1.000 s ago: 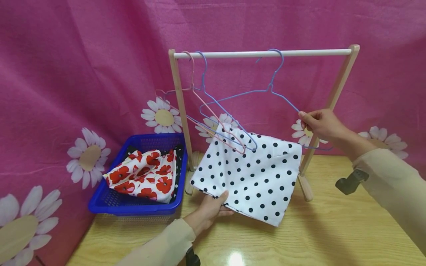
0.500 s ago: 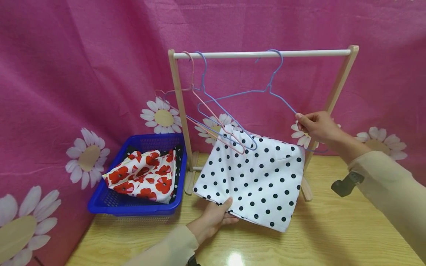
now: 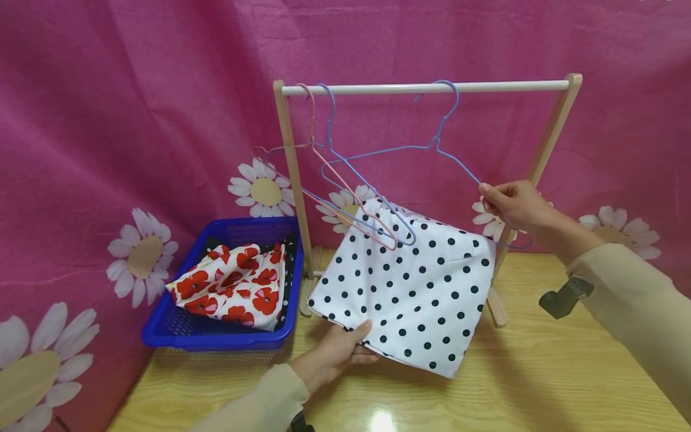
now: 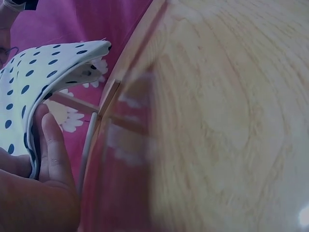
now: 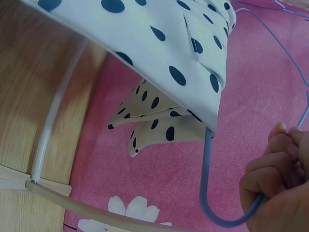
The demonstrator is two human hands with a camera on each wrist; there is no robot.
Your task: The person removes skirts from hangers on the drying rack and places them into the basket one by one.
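A white garment with black polka dots [image 3: 410,300] and a pocket slit hangs folded over the bottom bar of a blue wire hanger [image 3: 459,162]. My left hand [image 3: 340,351] pinches its lower hem, thumb in front and fingers behind. In the left wrist view, the hem of the polka-dot garment [image 4: 41,72] runs between thumb and fingers of my left hand [image 4: 43,183]. My right hand [image 3: 515,204] grips the hanger's right shoulder. From the right wrist, the hanger's rounded end [image 5: 224,220] shows beside my curled right fingers [image 5: 270,174], and the garment's back layer hangs behind the front.
The hanger's hook rides on the white rail [image 3: 502,86] of a small wooden rack. A pink hanger [image 3: 345,186] and another blue hanger [image 3: 358,174] hang at left, overlapping the garment. A blue basket [image 3: 227,342] holds a red-flowered cloth [image 3: 237,288] over dark dotted fabric.
The garment's lower part swung slightly right and down with my left hand, then back left. My right hand shifted a little left with the hanger, then stayed still.
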